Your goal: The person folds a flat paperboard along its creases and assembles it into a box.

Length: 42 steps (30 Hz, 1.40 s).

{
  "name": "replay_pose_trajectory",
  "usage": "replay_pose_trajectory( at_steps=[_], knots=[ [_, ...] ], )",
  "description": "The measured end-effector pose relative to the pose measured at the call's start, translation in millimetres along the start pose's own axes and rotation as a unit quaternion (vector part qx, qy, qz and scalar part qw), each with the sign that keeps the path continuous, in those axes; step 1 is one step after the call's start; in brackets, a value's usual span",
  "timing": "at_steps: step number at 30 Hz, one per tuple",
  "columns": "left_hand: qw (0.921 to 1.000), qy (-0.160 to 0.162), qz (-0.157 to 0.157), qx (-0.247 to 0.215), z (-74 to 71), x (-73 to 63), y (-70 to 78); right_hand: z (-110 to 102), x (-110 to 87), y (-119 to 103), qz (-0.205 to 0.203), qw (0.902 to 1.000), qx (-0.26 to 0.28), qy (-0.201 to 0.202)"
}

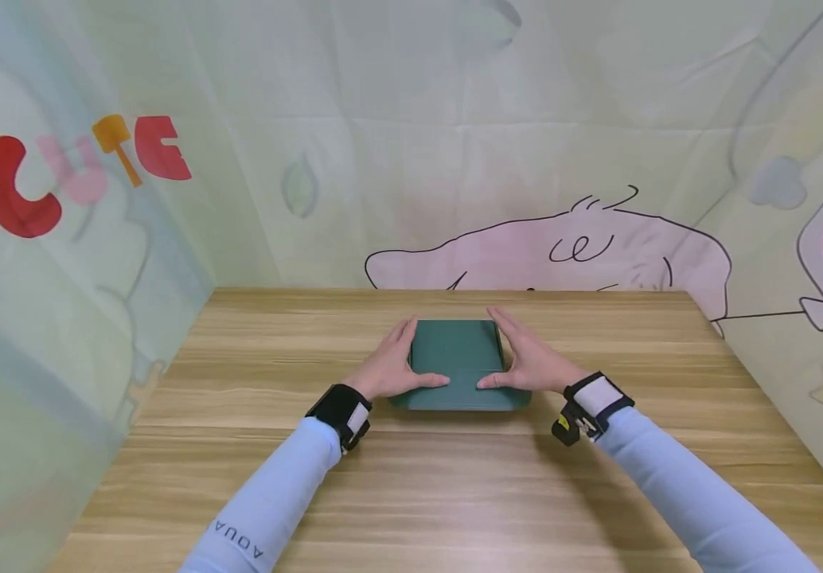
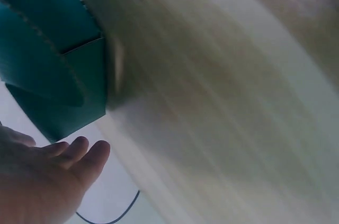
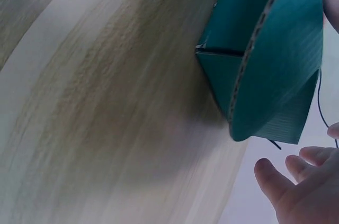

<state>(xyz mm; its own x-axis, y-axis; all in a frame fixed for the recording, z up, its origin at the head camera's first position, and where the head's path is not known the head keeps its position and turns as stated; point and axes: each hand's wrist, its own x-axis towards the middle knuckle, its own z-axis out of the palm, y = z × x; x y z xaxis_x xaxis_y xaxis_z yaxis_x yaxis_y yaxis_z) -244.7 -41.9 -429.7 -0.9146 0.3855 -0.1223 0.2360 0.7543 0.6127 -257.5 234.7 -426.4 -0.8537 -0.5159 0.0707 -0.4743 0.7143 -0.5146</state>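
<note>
From the head camera's side, the green cardboard box sat on the wooden table, between the person's left hand and right hand. Both thumbs lay over its top, spread well away from the straight fingers along the sides. If one thumb bore down harder, I judged, the top could skew or crease.

In the left wrist view, the fingers were fairly straight, near the box's corner, pinching nothing there. I couldn't tell how firmly the hand touched; a light, uneven touch might let the box slide.

In the right wrist view, a rounded flap stood partly apart from the box's side. That hand's fingers were loosely spread, their contact unclear. Pressed down out of line, the flap could catch on a wall's edge and buckle.
</note>
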Motion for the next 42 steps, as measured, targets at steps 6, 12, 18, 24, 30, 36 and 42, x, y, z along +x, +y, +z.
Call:
replay_pose_trajectory(
  at_steps=[6,12,18,24,30,36,42],
  knots=[
    [0.9999,-0.003,0.007,-0.012,1.8,1.1,-2.3,2,1.4,4,-0.008,0.9998,0.014,-0.010],
    [0.9999,0.002,0.013,-0.007,3.4,4.4,-3.0,5,3.4,6,-0.018,0.9997,0.013,-0.012],
    [0.9997,0.015,0.017,-0.012,5.6,7.6,-5.2,7,3.5,6,-0.011,0.9998,0.003,-0.013],
    [0.9993,0.026,0.023,-0.016,6.4,8.9,-5.4,10,3.9,8,-0.001,0.9999,-0.001,-0.011],
    [0.9987,0.040,0.028,-0.010,8.6,10.1,-7.1,13,4.8,8,-0.009,0.9998,-0.018,-0.005],
    [0.9973,0.066,0.031,0.011,13.2,11.4,-9.8,19,6.5,9,-0.022,0.9984,-0.051,0.010],
    [0.9969,0.073,0.030,0.001,14.8,10.8,-12.2,22,5.8,7,0.004,0.9991,-0.039,0.019]
  ],
)
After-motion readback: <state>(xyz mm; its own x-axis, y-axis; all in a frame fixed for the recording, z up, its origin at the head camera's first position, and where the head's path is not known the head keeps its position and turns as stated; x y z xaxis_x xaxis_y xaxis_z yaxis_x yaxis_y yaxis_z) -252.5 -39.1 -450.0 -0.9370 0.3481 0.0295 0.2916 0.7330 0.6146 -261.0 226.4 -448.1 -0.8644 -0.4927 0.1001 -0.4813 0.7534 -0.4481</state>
